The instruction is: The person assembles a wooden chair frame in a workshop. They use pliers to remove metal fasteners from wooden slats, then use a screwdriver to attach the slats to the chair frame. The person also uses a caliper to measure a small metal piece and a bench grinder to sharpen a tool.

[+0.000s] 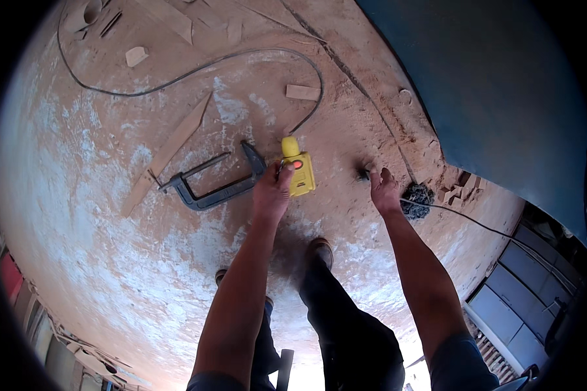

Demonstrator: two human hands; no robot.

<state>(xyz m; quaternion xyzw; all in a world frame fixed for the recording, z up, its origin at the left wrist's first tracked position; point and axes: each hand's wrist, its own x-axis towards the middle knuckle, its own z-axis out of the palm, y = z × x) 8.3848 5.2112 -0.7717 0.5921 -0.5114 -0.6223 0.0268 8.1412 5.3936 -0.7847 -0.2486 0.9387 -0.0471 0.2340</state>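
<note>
In the middle, my left hand (275, 189) grips a yellow power socket box (301, 174) by its left side, the thumb beside an orange-red button on its face. A rounded yellow part sticks out at the box's top, where a dark cord meets it. My right hand (385, 189) is closed, apart from the box and to its right. A small dark cable end (364, 171), smeared by motion, shows at those fingertips. From that hand a thin cable (463, 214) runs off to the right. A dark G-clamp (220, 193) lies just left of my left hand.
A long wood strip (169, 153) and a short wood block (302, 92) lie on the dusty floor. The dark cord (176, 79) loops across the far side. A dark shaggy clump (417, 199) sits by my right wrist. A large blue-grey panel (496, 72) fills the far right.
</note>
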